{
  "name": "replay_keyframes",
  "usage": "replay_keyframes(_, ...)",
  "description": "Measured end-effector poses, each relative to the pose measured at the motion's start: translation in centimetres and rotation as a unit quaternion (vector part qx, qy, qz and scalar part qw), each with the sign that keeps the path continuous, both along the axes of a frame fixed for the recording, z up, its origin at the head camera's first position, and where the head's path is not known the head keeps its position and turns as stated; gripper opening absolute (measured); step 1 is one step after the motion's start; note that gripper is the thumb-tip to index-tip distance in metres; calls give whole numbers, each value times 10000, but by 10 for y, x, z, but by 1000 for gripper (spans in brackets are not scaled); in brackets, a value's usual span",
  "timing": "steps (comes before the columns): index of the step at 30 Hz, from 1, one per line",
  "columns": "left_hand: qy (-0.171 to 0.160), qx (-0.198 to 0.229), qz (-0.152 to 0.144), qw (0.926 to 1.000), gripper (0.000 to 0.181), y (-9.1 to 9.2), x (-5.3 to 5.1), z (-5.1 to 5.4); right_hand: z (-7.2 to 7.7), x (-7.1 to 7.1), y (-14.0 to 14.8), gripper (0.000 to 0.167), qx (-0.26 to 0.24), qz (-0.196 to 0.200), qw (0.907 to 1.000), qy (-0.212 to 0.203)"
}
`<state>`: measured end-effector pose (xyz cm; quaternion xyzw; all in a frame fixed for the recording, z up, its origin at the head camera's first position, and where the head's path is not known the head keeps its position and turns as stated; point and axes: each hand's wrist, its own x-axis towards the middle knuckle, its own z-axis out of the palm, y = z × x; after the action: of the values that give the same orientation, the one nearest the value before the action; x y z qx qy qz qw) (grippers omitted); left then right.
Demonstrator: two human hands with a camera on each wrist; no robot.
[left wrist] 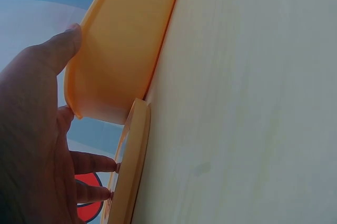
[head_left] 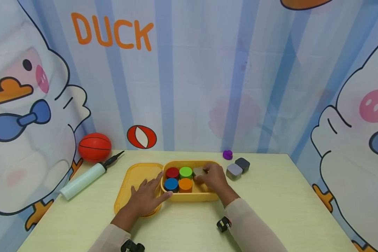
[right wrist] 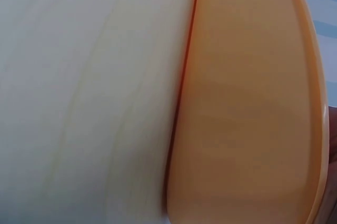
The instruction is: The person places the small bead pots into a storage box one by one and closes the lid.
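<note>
A yellow box (head_left: 193, 197) stands on the table with red (head_left: 172, 172), green (head_left: 186, 172), blue (head_left: 171, 184) and orange (head_left: 185, 184) round-topped pieces in its left half. Inside its right half my right hand (head_left: 216, 179) pinches a grey block (head_left: 197, 171), partly covered by the fingers. My left hand (head_left: 147, 196) spreads over the box's left end. In the left wrist view its thumb (left wrist: 68, 45) touches the box rim, and two fingertips reach the yellow lid (left wrist: 138, 166) lying beside the box. The right wrist view shows mostly the box's outer wall (right wrist: 247, 97).
Right of the box lie a light grey block (head_left: 234, 172), a dark grey block (head_left: 242, 164) and a small purple object (head_left: 228, 155). At the left are a red basketball (head_left: 95, 147) and a pale green hand pump (head_left: 85, 180). A printed curtain (head_left: 195, 77) hangs behind the table.
</note>
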<state>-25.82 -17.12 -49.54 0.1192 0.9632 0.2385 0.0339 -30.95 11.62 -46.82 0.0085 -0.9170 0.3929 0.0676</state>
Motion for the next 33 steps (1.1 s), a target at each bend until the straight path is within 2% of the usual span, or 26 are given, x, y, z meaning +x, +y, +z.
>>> replay_keyframes(13, 20, -5, 2, 10000, 95, -1, -1, -2, 3, -1, 3, 51, 302, 237, 9991, -157)
replay_keyframes(22, 18, -53, 6, 10000, 95, 0, -2, -2, 11, -4, 6, 40, 626, 373, 9966, -392)
replay_keyframes(29, -17, -29, 18, 10000, 95, 0, -2, -2, 11, -4, 8, 36, 618, 403, 9958, -543)
replay_keyframes(33, -16, -14, 11, 10000, 95, 0, -2, -3, 10, -4, 9, 39, 554, 450, 9965, -445)
